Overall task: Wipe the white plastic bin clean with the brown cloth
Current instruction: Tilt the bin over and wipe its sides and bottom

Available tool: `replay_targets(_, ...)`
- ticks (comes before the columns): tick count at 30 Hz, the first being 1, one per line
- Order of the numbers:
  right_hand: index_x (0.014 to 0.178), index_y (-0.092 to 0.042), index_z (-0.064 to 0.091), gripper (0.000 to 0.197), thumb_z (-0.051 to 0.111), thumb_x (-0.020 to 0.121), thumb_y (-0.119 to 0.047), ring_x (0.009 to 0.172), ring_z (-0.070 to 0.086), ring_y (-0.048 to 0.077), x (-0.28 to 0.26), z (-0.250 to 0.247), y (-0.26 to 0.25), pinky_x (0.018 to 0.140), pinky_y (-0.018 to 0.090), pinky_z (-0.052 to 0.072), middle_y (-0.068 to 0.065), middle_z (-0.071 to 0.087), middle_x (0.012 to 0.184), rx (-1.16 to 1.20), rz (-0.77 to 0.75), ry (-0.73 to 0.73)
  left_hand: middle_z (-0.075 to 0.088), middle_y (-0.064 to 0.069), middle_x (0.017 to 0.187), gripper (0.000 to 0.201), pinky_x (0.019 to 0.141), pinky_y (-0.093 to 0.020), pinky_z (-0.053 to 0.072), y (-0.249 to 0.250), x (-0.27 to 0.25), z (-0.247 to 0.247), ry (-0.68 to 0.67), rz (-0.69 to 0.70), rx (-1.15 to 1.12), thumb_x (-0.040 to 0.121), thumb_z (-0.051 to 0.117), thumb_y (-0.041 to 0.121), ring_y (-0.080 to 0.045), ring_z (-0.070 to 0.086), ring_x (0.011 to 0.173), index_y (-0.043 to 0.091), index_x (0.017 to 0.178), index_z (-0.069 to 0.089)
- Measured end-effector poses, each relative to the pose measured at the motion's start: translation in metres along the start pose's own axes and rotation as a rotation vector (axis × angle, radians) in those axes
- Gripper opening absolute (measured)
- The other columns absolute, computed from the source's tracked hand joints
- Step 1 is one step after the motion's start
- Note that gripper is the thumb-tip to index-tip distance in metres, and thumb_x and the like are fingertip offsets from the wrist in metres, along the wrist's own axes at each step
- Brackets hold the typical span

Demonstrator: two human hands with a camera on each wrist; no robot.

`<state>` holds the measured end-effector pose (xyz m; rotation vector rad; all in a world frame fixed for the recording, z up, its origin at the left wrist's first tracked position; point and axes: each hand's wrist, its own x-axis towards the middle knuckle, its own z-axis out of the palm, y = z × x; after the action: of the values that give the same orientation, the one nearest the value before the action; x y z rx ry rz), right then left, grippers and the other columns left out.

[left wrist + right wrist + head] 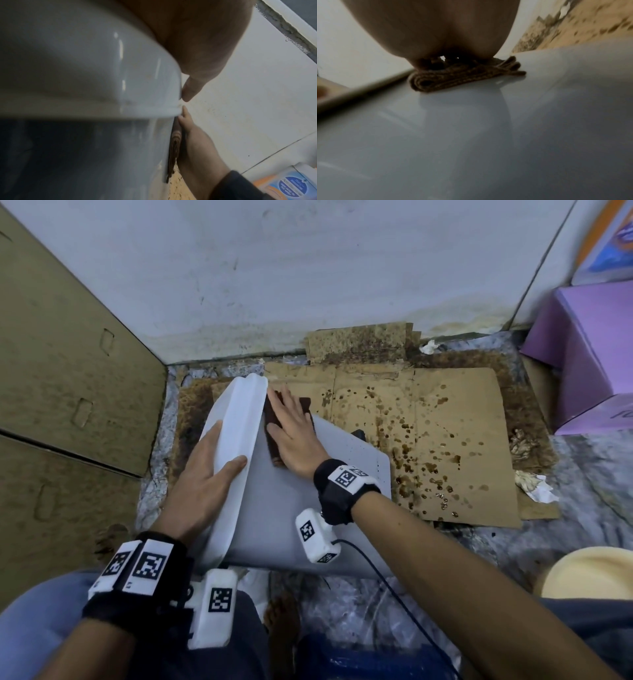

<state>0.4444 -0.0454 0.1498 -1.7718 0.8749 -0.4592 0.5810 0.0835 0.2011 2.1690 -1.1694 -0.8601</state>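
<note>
Left hand gripping bin rim, right hand flat on brown cloth alongside

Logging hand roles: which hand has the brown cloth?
The right hand, pressing the folded brown cloth flat on the white plastic bin; the left hand only holds the bin's rim.

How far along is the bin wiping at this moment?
Done: the white plastic bin lies on its side, its wall near the camera glossy. In hand: the left hand steadies the rim; the right hand presses the folded brown cloth flat beside it. Left: dark specks by the wall's right edge; interior unseen.
</note>
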Motion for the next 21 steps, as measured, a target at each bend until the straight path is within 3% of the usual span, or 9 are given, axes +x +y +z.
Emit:
replay_targets(3,0.153,-0.03,0.011,0.053,0.029,0.103,-0.031,0.149,-0.002,0.021,-0.005,-0.011,0.034,0.121,0.044,0.003,0.006,-0.002,0.162,-0.116,0.052,0.072,0.031,0.015,0.162,0.087,0.119,-0.052,0.031,0.002,-0.003,-0.001,0.001,-0.015,-0.013,0.078,0.05,0.074,-0.016,0.036,0.146,0.05,0.155,0.018)
replay_targets(6,0.153,-0.024,0.016,0.053,0.027,0.102,-0.035,0.15,0.004,0.022,-0.018,-0.013,0.073,0.121,0.043,0.009,0.004,0.006,0.162,-0.211,0.149,0.106,0.033,0.013,0.161,0.088,0.12,-0.05,0.03,0.006,-0.005,-0.001,0.02,-0.029,-0.025,0.078,0.053,0.069,-0.016,0.037,0.145,0.044,0.156,0.022)
replay_targets(9,0.153,-0.023,0.015,0.06,0.011,0.096,-0.044,0.149,-0.008,0.024,-0.023,-0.008,0.085,0.119,0.053,0.004,-0.001,-0.005,0.163,-0.25,0.234,0.106,0.029,0.012,0.163,0.074,0.121,-0.048,0.027,0.011,-0.007,0.003,0.039,-0.025,0.006,0.095,0.059,0.049,-0.016,0.034,0.146,0.038,0.158,0.022)
replay_targets(11,0.153,-0.023,0.008,0.055,0.016,0.1,-0.035,0.148,-0.014,0.027,-0.022,-0.005,0.065,0.117,0.055,-0.005,0.002,-0.01,0.162,-0.198,0.274,0.114,0.027,0.012,0.164,0.069,0.121,-0.048,0.026,0.013,-0.007,0.004,0.041,-0.024,0.017,0.1,0.057,0.04,-0.016,0.033,0.146,0.036,0.159,0.021)
replay_targets(14,0.153,-0.021,0.002,0.055,0.026,0.104,-0.022,0.147,-0.015,0.028,-0.014,0.002,0.018,0.114,0.053,-0.01,0.004,-0.009,0.162,-0.117,0.162,0.094,0.026,0.012,0.164,0.074,0.121,-0.05,0.028,0.012,-0.006,0.004,0.038,-0.017,0.014,0.097,0.059,0.048,-0.017,0.033,0.147,0.037,0.159,0.021)
replay_targets(17,0.153,-0.031,0.002,0.055,0.027,0.104,-0.029,0.148,-0.013,0.025,0.002,0.012,-0.011,0.114,0.05,-0.013,0.003,-0.007,0.162,-0.019,0.046,0.069,0.024,0.014,0.165,0.076,0.12,-0.051,0.028,0.01,-0.005,0.004,0.027,-0.022,0.016,0.094,0.056,0.056,-0.016,0.03,0.149,0.041,0.158,0.019)
replay_targets(21,0.152,-0.034,0.005,0.052,0.025,0.104,-0.036,0.149,-0.011,0.018,0.003,0.012,0.0,0.116,0.042,-0.011,-0.001,-0.005,0.162,-0.07,-0.043,0.065,0.027,0.011,0.164,0.083,0.119,-0.053,0.03,0.006,-0.003,0.001,0.022,-0.029,0.016,0.084,0.052,0.064,-0.019,0.034,0.147,0.043,0.157,0.019)
